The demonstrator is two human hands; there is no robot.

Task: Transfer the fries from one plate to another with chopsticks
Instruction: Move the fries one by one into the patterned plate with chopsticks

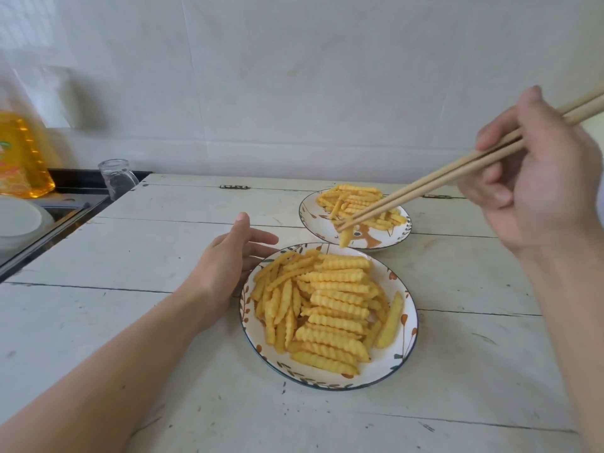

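Here the right hand (536, 188) comes in from about 2 o'clock, wrapped around a pair of wooden chopsticks (434, 181) whose tips are pinched nearly together on a single fry (345, 238). That fry hangs tip-down in the air, over the gap where the two plates' rims come close. The sticks are held well back from their tips, which likely gives reach across both plates without the hand shading the food.

The near plate (402, 358), at roughly 6 o'clock on the white plank table (130, 256), carries the bigger heap of crinkle-cut fries (330, 308); the far plate (307, 220), toward 1 o'clock from it, has a smaller pile (358, 199) at its back and bare painted surface at the front. Which plate is the source cannot be read for certain from this one moment (the held fry sits just about between them).

The left hand (228, 263) rests at the near plate's 10 o'clock edge, fingers loosely spread and open, holding nothing. It seems to be there to steady the plate, with fingertips touching or just beside the rim.

Off at 9 o'clock stand an upturned glass (117, 178) and a bottle of yellow oil (23, 158), well apart from the work.
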